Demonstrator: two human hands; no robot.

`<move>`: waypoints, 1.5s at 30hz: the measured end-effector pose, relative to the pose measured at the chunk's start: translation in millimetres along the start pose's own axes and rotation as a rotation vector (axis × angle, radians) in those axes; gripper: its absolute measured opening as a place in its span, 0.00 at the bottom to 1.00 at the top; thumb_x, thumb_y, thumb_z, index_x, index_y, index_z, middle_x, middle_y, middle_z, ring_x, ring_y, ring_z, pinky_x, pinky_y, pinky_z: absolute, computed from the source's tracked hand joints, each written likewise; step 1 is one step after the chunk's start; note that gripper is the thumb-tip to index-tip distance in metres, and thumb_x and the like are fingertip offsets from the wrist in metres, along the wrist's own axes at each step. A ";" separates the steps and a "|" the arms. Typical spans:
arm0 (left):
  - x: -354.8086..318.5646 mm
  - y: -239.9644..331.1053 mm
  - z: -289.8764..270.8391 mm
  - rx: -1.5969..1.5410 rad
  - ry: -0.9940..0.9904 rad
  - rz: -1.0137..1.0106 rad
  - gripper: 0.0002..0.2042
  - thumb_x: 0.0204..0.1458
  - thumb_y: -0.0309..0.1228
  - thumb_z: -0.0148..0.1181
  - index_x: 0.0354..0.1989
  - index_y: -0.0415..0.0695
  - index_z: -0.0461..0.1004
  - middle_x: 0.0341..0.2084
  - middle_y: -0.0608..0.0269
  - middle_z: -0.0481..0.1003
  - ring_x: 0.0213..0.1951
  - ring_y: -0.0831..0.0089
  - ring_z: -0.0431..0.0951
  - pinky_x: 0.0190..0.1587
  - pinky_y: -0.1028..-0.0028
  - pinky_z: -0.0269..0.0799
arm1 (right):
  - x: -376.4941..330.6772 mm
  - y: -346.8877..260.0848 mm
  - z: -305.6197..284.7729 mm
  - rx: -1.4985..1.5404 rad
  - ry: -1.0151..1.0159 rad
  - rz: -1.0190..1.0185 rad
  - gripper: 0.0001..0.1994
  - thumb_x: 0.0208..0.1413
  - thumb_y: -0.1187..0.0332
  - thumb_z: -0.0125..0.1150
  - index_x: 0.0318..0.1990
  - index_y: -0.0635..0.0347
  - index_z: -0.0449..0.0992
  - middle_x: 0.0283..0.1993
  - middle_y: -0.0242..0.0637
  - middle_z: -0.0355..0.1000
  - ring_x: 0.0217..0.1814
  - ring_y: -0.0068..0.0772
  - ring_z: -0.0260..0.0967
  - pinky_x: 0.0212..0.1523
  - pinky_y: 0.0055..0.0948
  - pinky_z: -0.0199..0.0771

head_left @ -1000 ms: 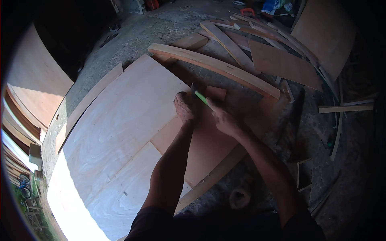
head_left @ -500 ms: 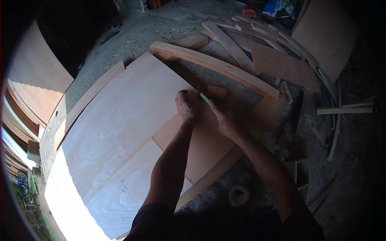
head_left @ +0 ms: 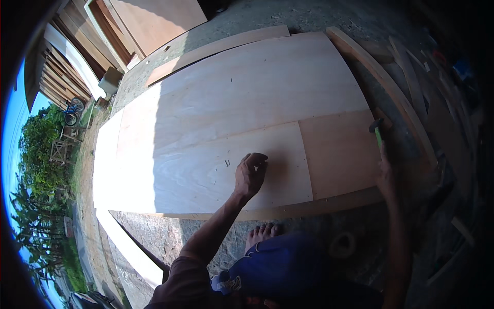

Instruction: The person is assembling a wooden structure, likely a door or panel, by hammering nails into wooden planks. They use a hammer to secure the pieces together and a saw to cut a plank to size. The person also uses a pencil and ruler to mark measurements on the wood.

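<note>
A broad plywood panel (head_left: 206, 123) lies low over the ground on a wooden frame, with a browner plywood piece (head_left: 339, 149) at its right end. Over the panel's middle, my left hand (head_left: 250, 176) has its fingers curled together; whatever they may hold is hidden. A few loose nails (head_left: 227, 162) lie on the panel just left of that hand. At the panel's right end my right hand (head_left: 386, 177) grips a hammer (head_left: 379, 135) by its green handle, with the dark head pointing away from me.
A long timber beam (head_left: 383, 82) lies beyond the panel's right end, with more boards behind it. My bare foot (head_left: 262, 234) is by the near edge. A ring-shaped roll (head_left: 342, 244) sits on the ground. Plywood sheets (head_left: 159, 20) lean at the back left.
My view has swung left, bringing in the sunlit yard. My left hand has moved left, away from the hammer, to over the panel near the loose nails. The right hand still holds the hammer.
</note>
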State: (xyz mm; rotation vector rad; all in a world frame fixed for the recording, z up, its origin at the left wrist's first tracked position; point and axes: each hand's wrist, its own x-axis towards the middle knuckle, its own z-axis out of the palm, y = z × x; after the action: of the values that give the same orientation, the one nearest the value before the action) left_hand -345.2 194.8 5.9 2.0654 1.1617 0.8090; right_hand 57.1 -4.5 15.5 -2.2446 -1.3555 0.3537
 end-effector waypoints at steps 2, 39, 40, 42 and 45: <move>-8.0 -32.4 -53.6 0.171 0.170 -0.241 0.07 0.54 0.27 0.61 0.40 0.42 0.81 0.33 0.53 0.82 0.34 0.64 0.83 0.38 0.68 0.77 | 1.2 4.3 6.5 -0.088 0.078 -0.127 0.38 0.57 0.85 0.51 0.76 0.52 0.51 0.68 0.58 0.63 0.66 0.64 0.64 0.61 0.49 0.68; 7.5 -74.1 -51.6 0.621 -0.030 0.200 0.06 0.54 0.18 0.47 0.39 0.39 0.67 0.32 0.49 0.71 0.37 0.47 0.72 0.40 0.51 0.68 | -27.3 -6.9 -31.5 0.003 0.011 0.125 0.31 0.63 0.73 0.53 0.73 0.54 0.56 0.61 0.60 0.68 0.62 0.61 0.68 0.59 0.48 0.71; 11.0 -76.4 -49.7 0.574 0.016 0.259 0.06 0.55 0.18 0.47 0.39 0.39 0.67 0.31 0.50 0.71 0.36 0.48 0.72 0.40 0.52 0.68 | -33.6 -10.9 -42.4 0.001 0.000 0.172 0.30 0.63 0.71 0.53 0.73 0.53 0.56 0.58 0.61 0.70 0.60 0.62 0.70 0.57 0.49 0.72; 25.5 -64.0 -41.5 0.424 -0.007 0.258 0.06 0.57 0.19 0.47 0.40 0.38 0.69 0.30 0.51 0.72 0.35 0.53 0.74 0.39 0.57 0.71 | -47.3 -14.0 -53.8 0.005 0.045 0.191 0.30 0.64 0.69 0.54 0.73 0.50 0.56 0.49 0.61 0.74 0.52 0.63 0.73 0.50 0.51 0.73; 41.0 -14.5 -8.4 0.108 -0.198 -0.007 0.09 0.56 0.19 0.49 0.43 0.38 0.73 0.33 0.53 0.76 0.35 0.64 0.77 0.39 0.65 0.75 | -79.1 -0.5 -53.7 0.000 0.189 0.107 0.31 0.64 0.68 0.54 0.74 0.48 0.55 0.37 0.58 0.77 0.41 0.63 0.76 0.38 0.54 0.75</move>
State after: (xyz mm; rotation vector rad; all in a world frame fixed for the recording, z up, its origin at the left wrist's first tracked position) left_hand -341.5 238.8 8.4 2.1722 1.1230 0.5347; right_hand 43.9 -88.8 58.7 -2.2920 -1.1415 0.1724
